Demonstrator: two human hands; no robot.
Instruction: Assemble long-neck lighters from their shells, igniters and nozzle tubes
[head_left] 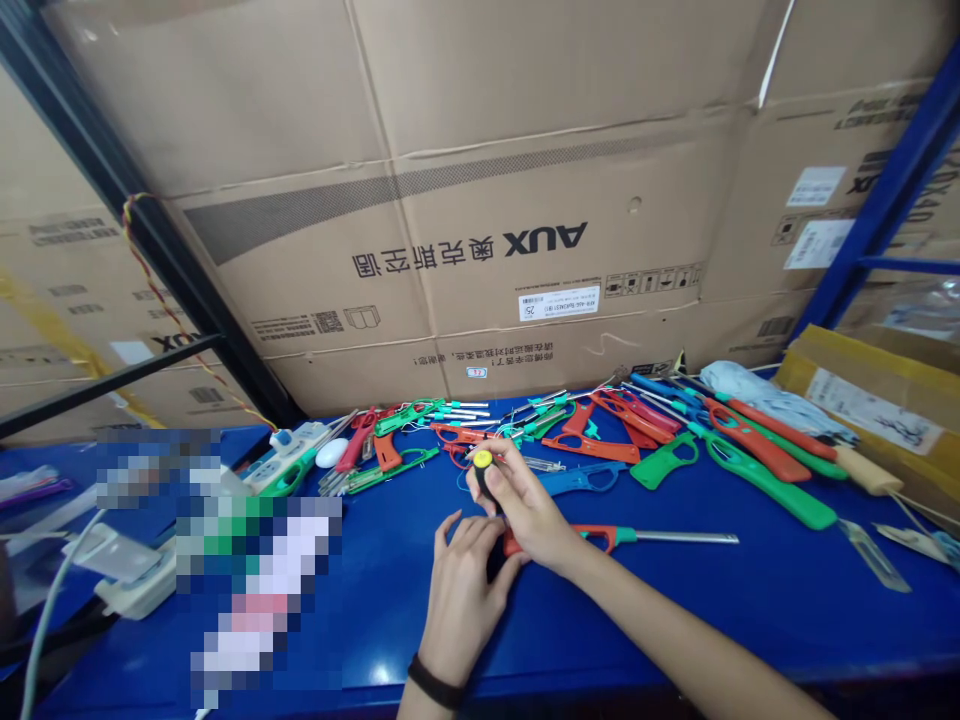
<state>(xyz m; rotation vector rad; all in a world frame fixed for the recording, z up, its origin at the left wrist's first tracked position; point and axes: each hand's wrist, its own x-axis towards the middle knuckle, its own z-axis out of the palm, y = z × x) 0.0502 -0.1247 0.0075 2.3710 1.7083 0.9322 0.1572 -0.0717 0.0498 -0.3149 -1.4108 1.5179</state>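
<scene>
My right hand [529, 500] is closed around a screwdriver [484, 462] with a black handle and a yellow end cap, held upright. Its lower end is hidden behind my fingers. Below it, an orange-red long-necked lighter [592, 538] lies flat on the blue table, its metal tube pointing right and a teal collar at the tube's base. My left hand [469, 560], with a black band at the wrist, presses thumb and fingers on the handle end of that lighter. Between my hands, the spot under the screwdriver tip cannot be seen.
Several lighter shells and metal tubes in red, green and blue lie along the back, including a blue lighter shell [577, 480] and a long green lighter [772, 482]. White power strips [142, 575] stand left. A cardboard wall [465, 130] closes the back; an open carton [877, 400] stands right.
</scene>
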